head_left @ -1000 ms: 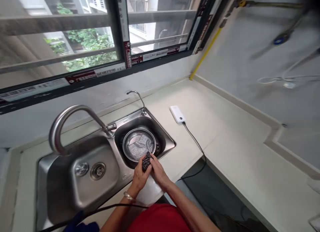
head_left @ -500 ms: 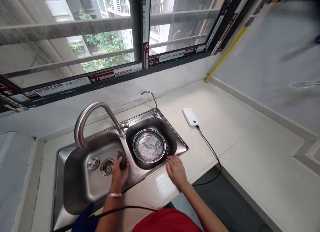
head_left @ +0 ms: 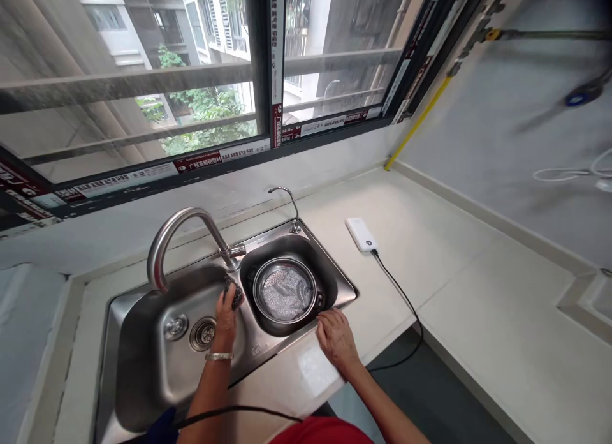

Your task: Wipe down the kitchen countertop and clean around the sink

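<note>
My left hand (head_left: 225,315) reaches into the large left basin of the steel double sink (head_left: 143,361) and is closed on a dark scouring pad (head_left: 235,294), pressed against the divider just below the tap base. My right hand (head_left: 335,334) rests palm down, fingers spread, on the front rim of the sink by the small right basin. In that basin sits a round steel strainer basket (head_left: 284,289). A curved steel tap (head_left: 176,236) arches over the left basin.
A small thin faucet (head_left: 287,201) stands behind the right basin. A white power bank (head_left: 361,234) with a black cable (head_left: 406,303) lies on the pale countertop (head_left: 478,303) to the right. A window runs along the back wall. Another black cable crosses near my body.
The pad went from both hands over the strainer into my left hand, which carried it into the left basin and up to the divider. My right hand settled on the sink rim.
</note>
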Demonstrator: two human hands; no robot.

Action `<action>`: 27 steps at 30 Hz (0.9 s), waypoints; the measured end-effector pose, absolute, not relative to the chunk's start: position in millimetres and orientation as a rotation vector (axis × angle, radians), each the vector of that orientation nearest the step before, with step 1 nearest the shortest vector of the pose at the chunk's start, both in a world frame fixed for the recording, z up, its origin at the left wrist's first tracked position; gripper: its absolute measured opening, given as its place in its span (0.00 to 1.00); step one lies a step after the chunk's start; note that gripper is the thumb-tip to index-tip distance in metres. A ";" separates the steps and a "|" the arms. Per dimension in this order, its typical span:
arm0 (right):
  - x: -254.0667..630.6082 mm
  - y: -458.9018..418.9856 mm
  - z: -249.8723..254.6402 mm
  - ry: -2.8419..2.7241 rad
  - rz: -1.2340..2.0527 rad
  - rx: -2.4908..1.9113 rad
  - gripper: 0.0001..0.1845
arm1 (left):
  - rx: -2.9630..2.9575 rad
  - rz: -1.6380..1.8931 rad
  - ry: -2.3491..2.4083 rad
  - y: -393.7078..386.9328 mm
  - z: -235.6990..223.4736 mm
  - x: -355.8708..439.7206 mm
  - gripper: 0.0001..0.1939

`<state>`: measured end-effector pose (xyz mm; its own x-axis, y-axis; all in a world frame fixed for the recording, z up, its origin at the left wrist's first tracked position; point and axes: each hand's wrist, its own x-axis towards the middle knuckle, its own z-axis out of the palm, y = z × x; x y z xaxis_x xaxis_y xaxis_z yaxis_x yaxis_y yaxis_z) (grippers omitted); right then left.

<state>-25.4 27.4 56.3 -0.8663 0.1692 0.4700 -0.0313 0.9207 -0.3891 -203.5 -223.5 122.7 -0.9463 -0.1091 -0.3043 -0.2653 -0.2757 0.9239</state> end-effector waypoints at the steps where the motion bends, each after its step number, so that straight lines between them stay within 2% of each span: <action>1: -25.5 26.9 56.3 -2.561 0.523 -0.099 0.14 | -0.370 2.348 1.962 -220.0 125.3 -213.5 0.29; 3: -25.8 25.9 56.4 -2.549 0.504 -0.095 0.14 | -0.291 2.294 2.125 -214.1 131.4 -233.3 0.31; 11: -25.6 25.7 54.9 -2.500 0.499 -0.071 0.14 | 0.151 2.063 2.839 -189.0 142.4 -281.7 0.16; 17: -27.0 25.4 54.3 -2.503 0.541 -0.086 0.13 | 0.007 1.893 2.777 -183.4 132.7 -294.1 0.22; 23: -27.6 25.2 55.1 -2.508 0.567 -0.121 0.14 | -0.068 1.838 2.709 -201.4 106.3 -269.5 0.25; 27: -27.2 26.2 56.3 -2.517 0.588 -0.116 0.14 | -0.314 1.789 2.674 -228.1 81.2 -240.8 0.21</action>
